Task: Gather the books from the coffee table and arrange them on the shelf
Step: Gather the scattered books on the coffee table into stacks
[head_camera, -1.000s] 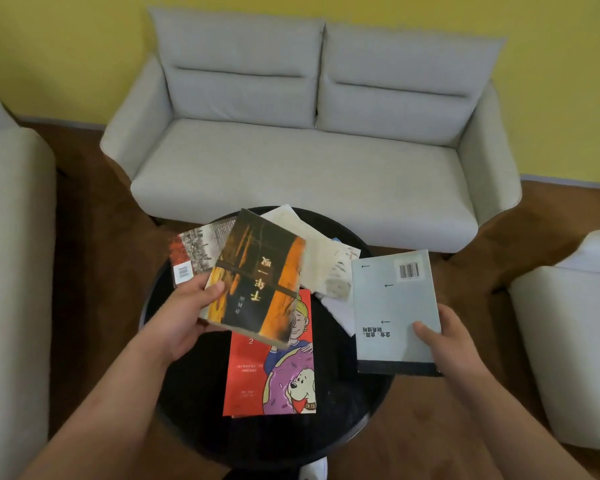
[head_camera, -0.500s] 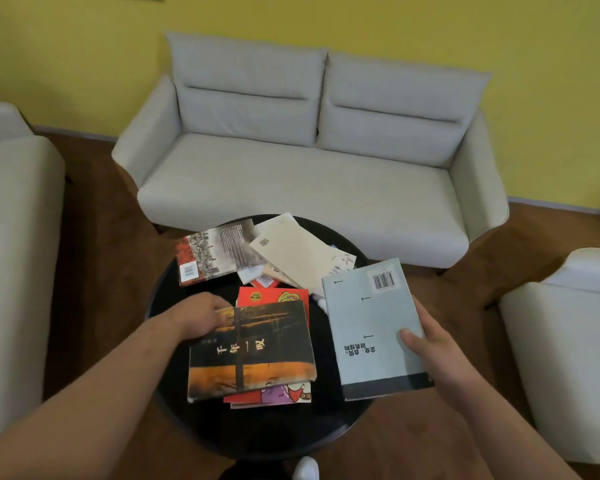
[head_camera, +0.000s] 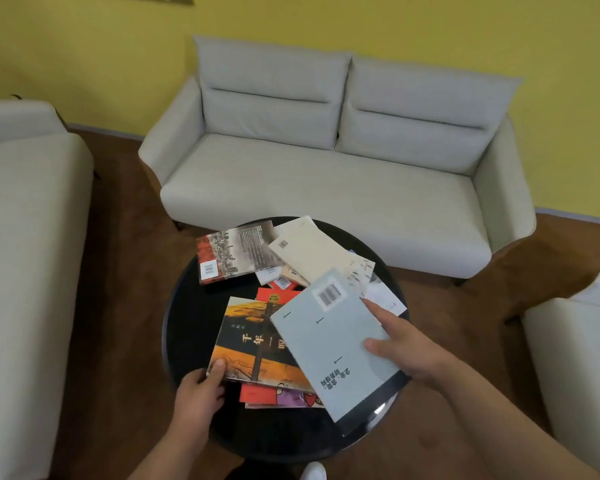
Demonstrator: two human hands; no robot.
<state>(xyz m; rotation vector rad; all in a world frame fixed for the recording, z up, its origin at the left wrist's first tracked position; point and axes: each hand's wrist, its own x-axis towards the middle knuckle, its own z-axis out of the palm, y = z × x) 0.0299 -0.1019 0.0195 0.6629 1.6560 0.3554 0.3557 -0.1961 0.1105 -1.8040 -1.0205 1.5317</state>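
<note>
Several books lie on a round black coffee table [head_camera: 187,327]. An orange-and-black book [head_camera: 250,341] rests on a red cartoon book [head_camera: 274,396]; my left hand [head_camera: 201,393] holds its near left corner, thumb on the cover. My right hand [head_camera: 402,344] grips the right edge of a pale blue book [head_camera: 329,341], which overlaps the orange one. Farther back lie a grey-and-red book [head_camera: 236,252] and a cream book [head_camera: 312,252] over smaller ones. No shelf is in view.
A light grey sofa [head_camera: 326,168] stands behind the table against a yellow wall. Another sofa [head_camera: 25,254] is at the left and an armchair [head_camera: 575,358] at the right. The floor is brown. My white shoe [head_camera: 314,472] shows under the table's near edge.
The orange-and-black book went from raised in my left hand down onto the red cartoon book. My right hand carried the pale blue book leftward until it overlapped the orange one.
</note>
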